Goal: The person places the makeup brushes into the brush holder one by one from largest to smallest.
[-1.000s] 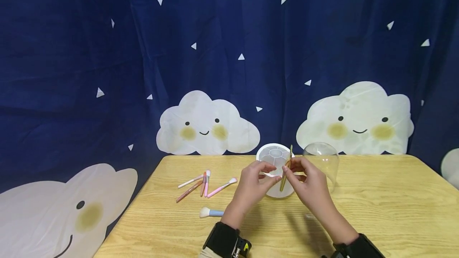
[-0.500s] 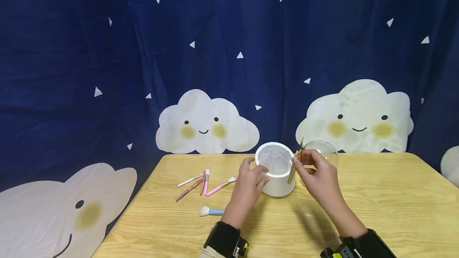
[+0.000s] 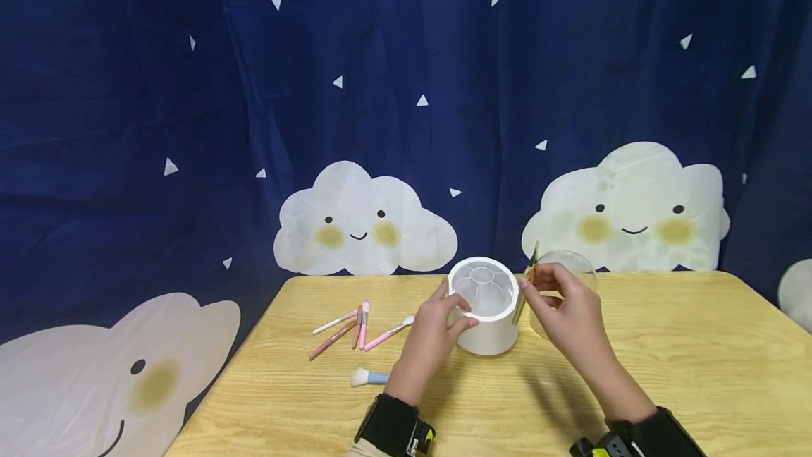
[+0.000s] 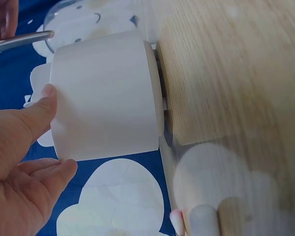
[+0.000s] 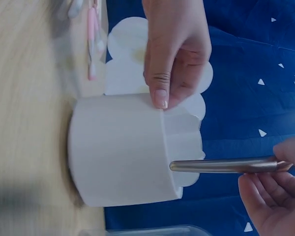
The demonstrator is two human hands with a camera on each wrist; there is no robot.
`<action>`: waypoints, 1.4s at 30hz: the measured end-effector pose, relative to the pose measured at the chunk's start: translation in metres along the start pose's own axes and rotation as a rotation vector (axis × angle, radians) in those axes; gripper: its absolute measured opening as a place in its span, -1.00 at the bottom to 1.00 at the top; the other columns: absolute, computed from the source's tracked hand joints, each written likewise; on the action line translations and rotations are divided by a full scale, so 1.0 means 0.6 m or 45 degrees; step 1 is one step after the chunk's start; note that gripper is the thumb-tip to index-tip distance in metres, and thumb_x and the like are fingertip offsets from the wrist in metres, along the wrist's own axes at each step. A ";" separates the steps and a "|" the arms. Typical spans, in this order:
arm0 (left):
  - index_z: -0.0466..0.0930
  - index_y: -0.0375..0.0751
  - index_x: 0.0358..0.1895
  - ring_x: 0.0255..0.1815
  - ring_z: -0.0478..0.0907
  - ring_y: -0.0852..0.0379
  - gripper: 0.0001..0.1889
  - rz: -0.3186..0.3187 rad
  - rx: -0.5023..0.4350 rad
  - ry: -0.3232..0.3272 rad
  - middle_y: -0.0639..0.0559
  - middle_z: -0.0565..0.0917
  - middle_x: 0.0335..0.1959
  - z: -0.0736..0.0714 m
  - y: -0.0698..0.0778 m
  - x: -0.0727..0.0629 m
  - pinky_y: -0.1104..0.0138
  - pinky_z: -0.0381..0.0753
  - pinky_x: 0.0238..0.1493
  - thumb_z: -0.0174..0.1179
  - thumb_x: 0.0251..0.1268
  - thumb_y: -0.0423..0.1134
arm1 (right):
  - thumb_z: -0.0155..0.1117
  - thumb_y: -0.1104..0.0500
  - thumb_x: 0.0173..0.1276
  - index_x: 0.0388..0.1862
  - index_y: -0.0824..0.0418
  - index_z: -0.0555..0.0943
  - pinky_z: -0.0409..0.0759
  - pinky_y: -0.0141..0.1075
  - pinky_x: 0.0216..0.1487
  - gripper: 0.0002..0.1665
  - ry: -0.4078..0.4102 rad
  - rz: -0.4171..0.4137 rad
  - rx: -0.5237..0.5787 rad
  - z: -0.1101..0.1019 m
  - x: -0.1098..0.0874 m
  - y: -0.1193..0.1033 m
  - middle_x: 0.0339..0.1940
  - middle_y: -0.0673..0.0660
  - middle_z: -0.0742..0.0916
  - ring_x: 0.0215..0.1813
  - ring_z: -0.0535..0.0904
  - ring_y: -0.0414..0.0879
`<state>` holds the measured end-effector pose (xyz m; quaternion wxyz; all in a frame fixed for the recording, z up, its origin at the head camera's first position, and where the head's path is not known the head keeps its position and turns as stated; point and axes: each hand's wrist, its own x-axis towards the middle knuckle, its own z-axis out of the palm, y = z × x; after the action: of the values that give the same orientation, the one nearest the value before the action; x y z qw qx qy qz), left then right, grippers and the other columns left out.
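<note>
A round white brush holder [image 3: 487, 338] with clear dividers inside stands on the table. My left hand [image 3: 425, 333] grips its near left rim, the thumb on the rim in the right wrist view. Between thumb and fingers my right hand [image 3: 569, 305] pinches a slim gold makeup brush [image 5: 221, 165]. It slants beside the holder's right edge in the head view. In the right wrist view, the rounded handle end points at the holder's opening, overlapping the rim. The brush's other end is hidden by the right hand there.
Behind the right hand stands a clear dome [image 3: 579, 264]. Left of the holder lie several brushes, among them a pink brush [image 3: 388, 333] and a brown brush [image 3: 333, 339]. A blue-handled brush [image 3: 366, 377] lies nearer, partly behind the left forearm. A dark blue curtain [image 3: 393, 55] hangs behind the table.
My left hand has come down from near the brush to the holder's rim, which it now grips. The right hand has carried the brush a little to the right, beside the holder.
</note>
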<state>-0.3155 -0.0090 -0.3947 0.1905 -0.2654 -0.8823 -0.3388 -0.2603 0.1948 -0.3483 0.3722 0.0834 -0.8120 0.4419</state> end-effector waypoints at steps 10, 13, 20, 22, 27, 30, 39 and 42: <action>0.60 -0.14 -0.30 0.36 0.46 -0.29 -0.78 -0.014 0.011 -0.019 -0.47 0.36 0.41 -0.001 -0.002 -0.001 0.08 0.61 0.20 0.36 0.28 -0.08 | 0.42 0.26 0.35 -0.16 0.34 0.62 0.53 -0.71 -0.19 -0.80 0.071 -0.053 0.019 -0.006 0.029 -0.016 -0.25 0.18 0.75 -0.21 0.55 -0.55; 0.58 -0.15 -0.30 0.35 0.47 -0.28 -0.77 -0.011 0.032 -0.027 -0.47 0.36 0.41 0.000 -0.001 -0.002 0.10 0.63 0.18 0.36 0.28 -0.07 | 0.42 0.27 0.34 -0.17 0.36 0.62 0.54 -0.70 -0.18 -0.80 0.079 -0.046 0.045 0.000 0.037 -0.016 -0.26 0.20 0.75 -0.21 0.55 -0.57; 0.59 -0.11 -0.31 0.32 0.51 -0.25 -0.77 0.000 0.091 -0.040 -0.43 0.38 0.41 0.003 0.003 -0.003 0.15 0.66 0.12 0.34 0.29 -0.04 | 0.41 0.23 0.37 -0.12 0.37 0.62 0.53 -0.71 -0.19 -0.77 0.058 -0.038 0.035 0.013 0.061 -0.021 -0.24 0.22 0.77 -0.21 0.53 -0.57; 0.59 -0.10 -0.32 0.32 0.52 -0.24 -0.78 0.007 0.097 -0.041 -0.42 0.40 0.40 0.003 0.005 -0.003 0.16 0.66 0.13 0.34 0.28 -0.04 | 0.39 0.21 0.40 -0.09 0.37 0.62 0.53 -0.71 -0.18 -0.75 0.050 -0.037 0.050 0.017 0.067 -0.024 -0.21 0.23 0.77 -0.19 0.54 -0.56; 0.58 -0.09 -0.32 0.31 0.53 -0.22 -0.78 0.027 0.101 -0.046 -0.42 0.41 0.39 0.004 0.010 -0.003 0.19 0.68 0.10 0.34 0.28 -0.04 | 0.40 0.26 0.37 -0.08 0.39 0.62 0.55 -0.69 -0.18 -0.76 0.022 -0.076 0.086 0.029 0.076 -0.023 -0.22 0.23 0.77 -0.20 0.55 -0.54; 0.59 -0.10 -0.33 0.29 0.55 -0.22 -0.77 0.034 0.127 -0.028 -0.43 0.42 0.38 0.003 0.011 -0.001 0.20 0.69 0.07 0.34 0.27 -0.03 | 0.41 0.30 0.34 -0.10 0.39 0.63 0.55 -0.69 -0.19 -0.78 0.008 -0.114 0.087 0.037 0.078 -0.018 -0.24 0.22 0.77 -0.21 0.55 -0.55; 0.62 -0.09 -0.33 0.28 0.56 -0.20 -0.77 0.054 0.161 -0.007 -0.41 0.45 0.37 0.002 0.004 0.005 0.23 0.70 0.04 0.34 0.26 -0.01 | 0.41 0.28 0.37 -0.09 0.39 0.63 0.54 -0.69 -0.15 -0.77 -0.042 -0.088 0.082 0.052 0.079 -0.006 -0.21 0.23 0.77 -0.18 0.62 -0.36; 0.62 -0.08 -0.33 0.27 0.57 -0.18 -0.77 0.045 0.159 -0.013 -0.39 0.45 0.37 0.002 0.002 0.007 0.25 0.70 0.02 0.34 0.27 -0.01 | 0.41 0.26 0.37 -0.09 0.39 0.63 0.53 -0.70 -0.14 -0.76 -0.067 -0.084 0.075 0.058 0.079 -0.001 -0.21 0.23 0.76 -0.17 0.67 -0.17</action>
<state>-0.3185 -0.0059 -0.3931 0.2082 -0.2702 -0.8979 -0.2782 -0.3121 0.1765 -0.3269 0.3624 0.1327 -0.8050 0.4507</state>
